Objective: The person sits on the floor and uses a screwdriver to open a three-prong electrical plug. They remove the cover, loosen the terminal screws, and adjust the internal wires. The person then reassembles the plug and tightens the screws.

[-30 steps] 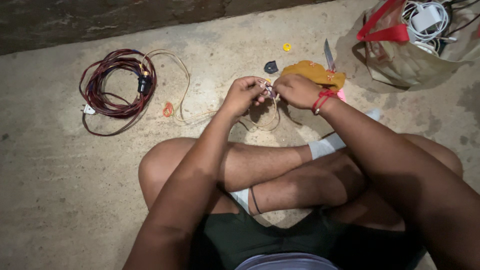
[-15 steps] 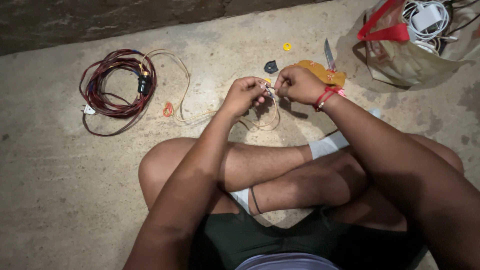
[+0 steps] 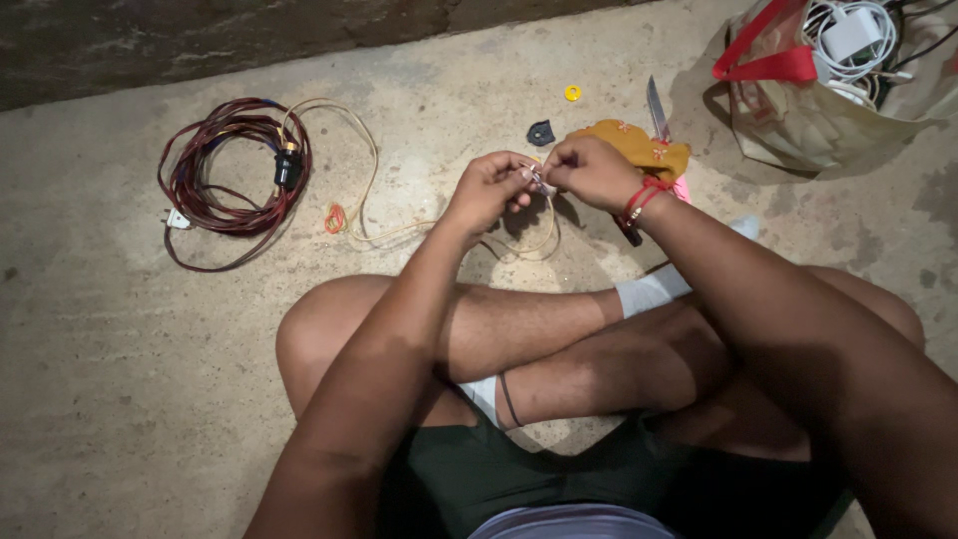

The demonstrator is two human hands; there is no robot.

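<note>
Both hands pinch the end of a thin cream cable (image 3: 399, 232) above the floor (image 3: 120, 399): left hand (image 3: 489, 190) and right hand (image 3: 591, 172) each w/ a clenched fingertip grip. Cable looks light, limp, prob. slippery; hold close to the end. Red cord coil (image 3: 225, 175) lies well apart.

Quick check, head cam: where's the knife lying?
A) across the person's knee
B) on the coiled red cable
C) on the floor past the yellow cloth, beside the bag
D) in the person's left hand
C: the knife lies on the concrete floor, its blade showing past the yellow cloth beside the bag, and neither hand touches it.
</note>
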